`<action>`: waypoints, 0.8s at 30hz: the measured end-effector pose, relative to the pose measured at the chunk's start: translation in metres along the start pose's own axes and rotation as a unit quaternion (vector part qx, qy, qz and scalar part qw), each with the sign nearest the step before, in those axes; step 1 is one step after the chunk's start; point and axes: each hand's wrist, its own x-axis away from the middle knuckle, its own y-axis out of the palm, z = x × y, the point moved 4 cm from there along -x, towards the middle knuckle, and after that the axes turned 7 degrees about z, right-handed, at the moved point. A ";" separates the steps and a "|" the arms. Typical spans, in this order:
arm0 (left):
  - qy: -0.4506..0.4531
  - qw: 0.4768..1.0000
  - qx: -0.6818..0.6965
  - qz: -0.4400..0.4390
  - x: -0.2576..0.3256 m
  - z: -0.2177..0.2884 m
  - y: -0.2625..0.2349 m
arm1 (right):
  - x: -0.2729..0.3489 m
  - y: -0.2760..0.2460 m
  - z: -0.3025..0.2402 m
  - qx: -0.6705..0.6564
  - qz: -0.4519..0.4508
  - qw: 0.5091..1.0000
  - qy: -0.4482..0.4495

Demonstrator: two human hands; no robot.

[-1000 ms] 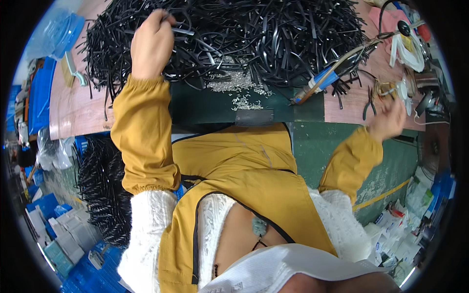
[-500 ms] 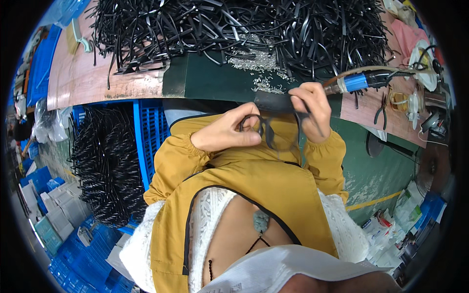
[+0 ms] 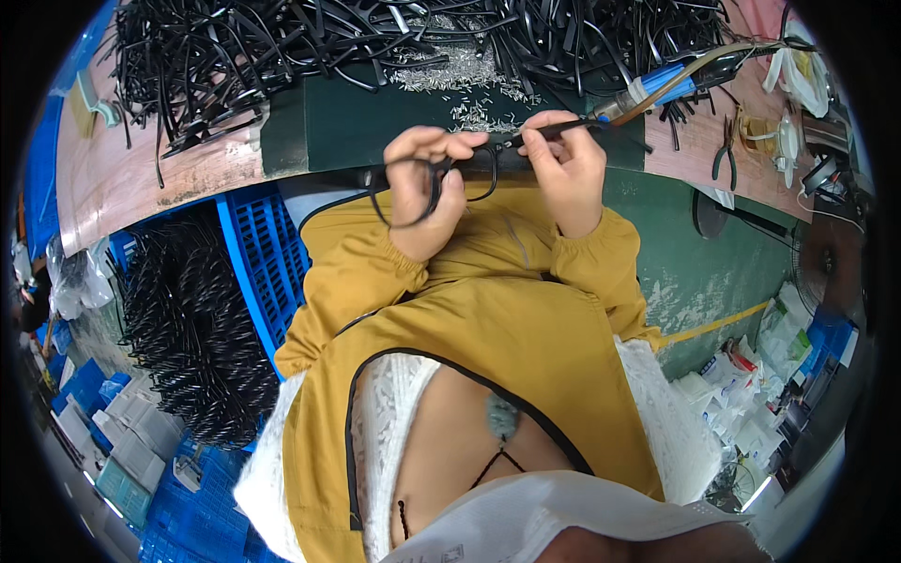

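Note:
A black eyeglass frame is gripped in my left hand, its rims looping around and beside my fingers. Between thumb and fingers, my right hand pinches a dark eyeglass temple, which points off to the right. The two pieces meet or nearly meet at the hinge between my hands; whether they are joined I cannot tell. Just beyond my fingers, small silver screws are scattered on the dark green mat. A screwdriver with a blue band lies to the right, its tip near my right hand.
Black temples lie heaped across the back of the bench. At left, a blue crate stands beside a dense bundle of black eyeglass parts. Pliers rest on the bench at right, near a white plastic bag.
Both hands have come closer together. My left hand has turned upward with the frame, while the right now holds the temple near the hinge. The whole view has shifted slightly.

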 end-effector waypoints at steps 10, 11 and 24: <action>0.038 0.991 -0.123 0.044 0.042 -0.015 -0.011 | 0.000 0.009 0.009 -0.125 -0.005 0.991 0.038; 0.043 0.990 -0.129 0.028 0.042 -0.014 -0.009 | -0.001 0.009 0.008 -0.123 -0.002 0.992 0.036; 0.074 0.988 -0.126 0.045 0.035 -0.011 -0.007 | -0.009 0.006 0.012 -0.166 -0.057 0.980 0.095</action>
